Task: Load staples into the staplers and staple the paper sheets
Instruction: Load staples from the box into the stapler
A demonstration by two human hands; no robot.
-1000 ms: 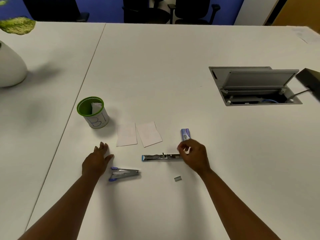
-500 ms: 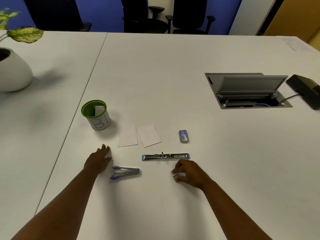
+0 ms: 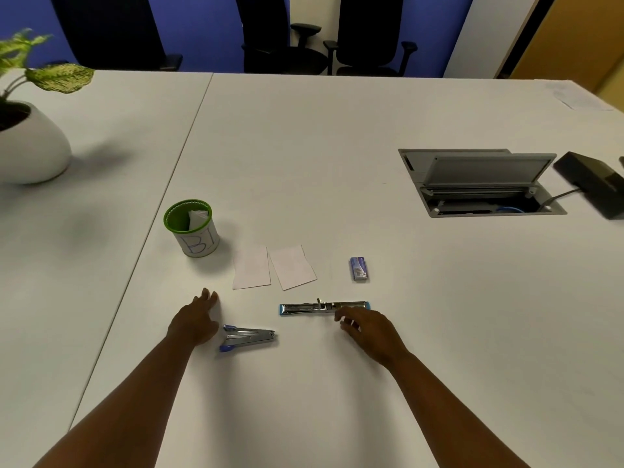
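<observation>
Right hand (image 3: 369, 329) had moved from the bench up to the opened stapler (image 3: 325, 307), fingers curled, pinch unclear, probably a staple strip; left hand (image 3: 196, 320) lay flat, fingers together; loading step, next needed seating staples in the channel.

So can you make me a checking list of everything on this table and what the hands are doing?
Surface: white table, a seam running down its left part.
Job's things: opened-out stapler; small plier stapler; two paper sheets side by side; staple box.
Clutter: green-rimmed cup with paper inside; potted plant; black device.
Hands: left hand flat on the table beside the plier stapler; right hand, fingers curled at the open stapler, contents hidden.
Cables: one from the black device into the open floor box.
Surroundings: office chairs, blue wall.
</observation>
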